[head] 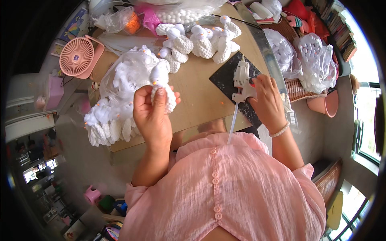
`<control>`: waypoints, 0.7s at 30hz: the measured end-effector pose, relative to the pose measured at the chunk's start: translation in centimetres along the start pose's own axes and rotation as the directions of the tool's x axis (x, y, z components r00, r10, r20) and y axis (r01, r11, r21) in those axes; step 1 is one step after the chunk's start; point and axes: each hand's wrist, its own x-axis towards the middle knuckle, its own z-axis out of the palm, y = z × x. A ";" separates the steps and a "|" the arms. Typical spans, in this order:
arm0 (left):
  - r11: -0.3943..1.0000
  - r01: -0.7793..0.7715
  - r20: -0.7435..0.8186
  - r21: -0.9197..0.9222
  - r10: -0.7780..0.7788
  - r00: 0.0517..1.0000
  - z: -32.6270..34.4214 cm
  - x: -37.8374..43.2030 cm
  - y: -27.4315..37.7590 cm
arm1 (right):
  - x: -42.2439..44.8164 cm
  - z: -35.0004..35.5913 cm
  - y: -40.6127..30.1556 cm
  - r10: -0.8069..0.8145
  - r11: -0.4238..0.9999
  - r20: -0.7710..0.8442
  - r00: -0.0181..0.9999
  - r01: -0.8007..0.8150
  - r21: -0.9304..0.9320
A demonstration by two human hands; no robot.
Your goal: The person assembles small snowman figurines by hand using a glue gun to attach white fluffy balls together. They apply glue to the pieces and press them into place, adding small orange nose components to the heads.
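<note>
My left hand pinches a small white crocheted figure between thumb and fingers. The figure has a smooth white head with an orange beak-like spot and stands roughly upright in the grip. On the right, my right hand closes around the handle of a white hot glue gun, its nozzle pointing away from me. A translucent glue stick sticks out of the gun's rear toward my shirt. Below the gun lies a black marbled tile; whether the two touch is unclear.
More white crocheted figures line the table's far side. A clear plastic bag and a pile of figures lie left. A pink fan stands beyond them. Filled plastic bags sit right, above a pink bin.
</note>
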 end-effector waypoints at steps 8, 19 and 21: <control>0.981 -0.188 -0.233 0.048 0.194 0.953 -4.2 -1.4 2.3 | 6.5 -1.3 -9.0 -0.413 0.883 -0.162 0.896 0.438 0.169; 0.959 -0.249 -0.311 0.131 0.279 0.909 -7.6 -2.8 3.6 | 13.5 9.5 -20.8 -0.694 0.712 -0.214 0.688 0.700 -0.054; 0.952 -0.267 -0.258 0.151 0.299 0.919 -8.1 -3.1 3.6 | 14.2 11.2 -21.7 -0.702 0.694 -0.250 0.667 0.720 -0.027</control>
